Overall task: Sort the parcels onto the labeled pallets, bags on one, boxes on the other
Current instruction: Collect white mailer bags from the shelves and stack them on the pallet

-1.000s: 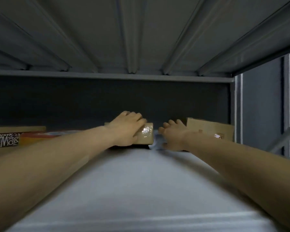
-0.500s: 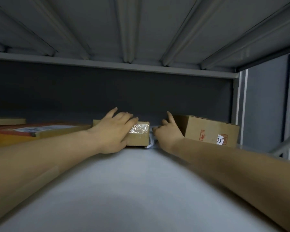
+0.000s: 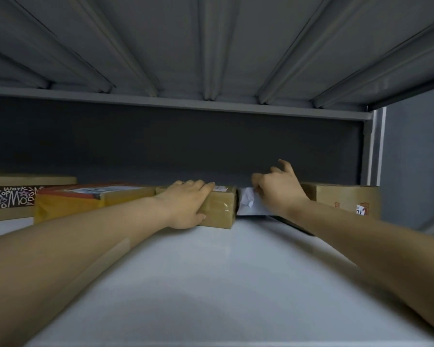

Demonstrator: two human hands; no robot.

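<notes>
Both my arms reach deep into a metal shelf bay. My left hand (image 3: 188, 204) lies over the top and near face of a small taped cardboard box (image 3: 219, 209) at the back, fingers wrapped on it. Just right of that box lies a white plastic mailer bag (image 3: 248, 207), crumpled. My right hand (image 3: 278, 189) pinches the bag's upper edge, with the index finger lifted. The rest of the bag is hidden behind my right wrist.
A brown box with red marks and a white sticker (image 3: 346, 201) stands at the back right. On the left lie a yellow-taped flat parcel (image 3: 85, 200) and a box with a black scribbled band (image 3: 8, 200). The white shelf board (image 3: 211, 284) stretches toward me; the upper shelf hangs low.
My left hand has closed more firmly over the small box. My right hand rose from beside the bag and now grips its top edge. The view shifted slightly.
</notes>
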